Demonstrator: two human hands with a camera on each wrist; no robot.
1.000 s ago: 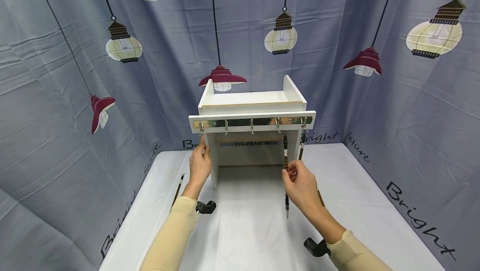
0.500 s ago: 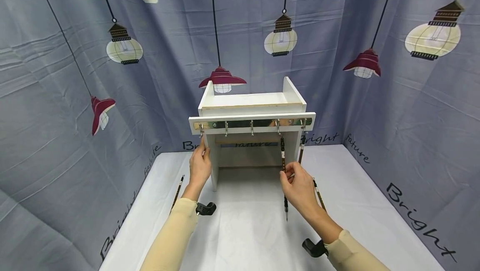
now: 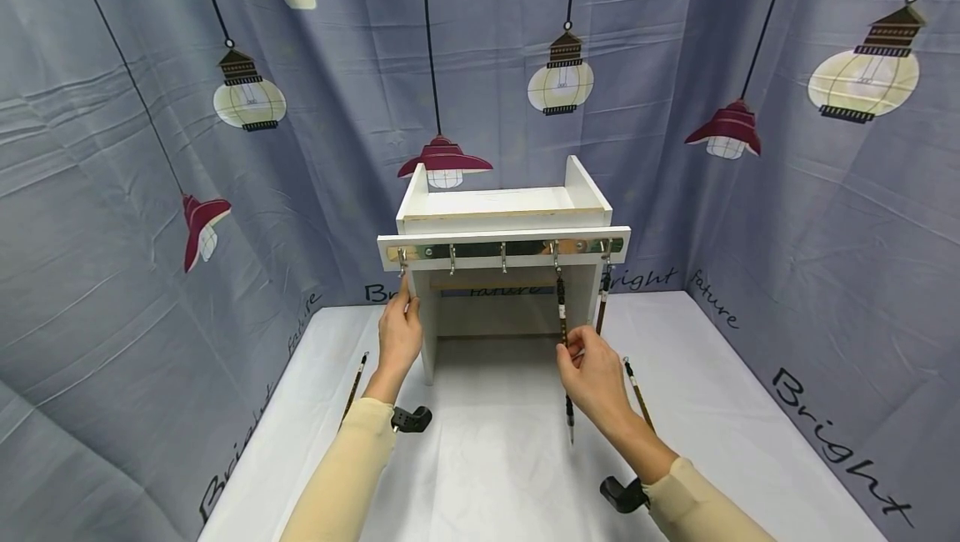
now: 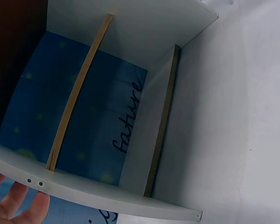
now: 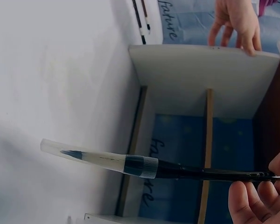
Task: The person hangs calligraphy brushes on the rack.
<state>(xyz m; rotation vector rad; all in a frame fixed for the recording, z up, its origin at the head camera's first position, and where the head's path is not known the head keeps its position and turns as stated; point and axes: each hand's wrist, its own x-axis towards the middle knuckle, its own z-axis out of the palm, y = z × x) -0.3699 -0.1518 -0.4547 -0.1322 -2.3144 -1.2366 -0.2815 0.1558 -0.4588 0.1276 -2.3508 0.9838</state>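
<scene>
My right hand (image 3: 596, 371) pinches the shaft of a capped calligraphy brush (image 3: 562, 300), tip down, its top at the fourth hook (image 3: 555, 253). Whether its loop is over that hook I cannot tell. A clear cap covers its dark bristles in the right wrist view. Another brush (image 3: 603, 304) hangs from the rightmost hook (image 3: 608, 250), partly behind my right hand. With relaxed fingers, my left hand (image 3: 400, 338) touches the left side panel (image 4: 107, 191) of the white shelf (image 3: 502, 221), below the leftmost hook (image 3: 402, 260).
One brush (image 3: 637, 392) lies on the white table (image 3: 495, 459) to the right, partly hidden by my right forearm. Brushes (image 5: 140, 21) also lie left of the shelf, beyond its panel. A blue-grey curtain (image 3: 352, 192) with printed lamps stands behind.
The right hand has moved slightly left with the calligraphy brush, bringing its top under the fourth hook. The left hand has stayed at the side panel.
</scene>
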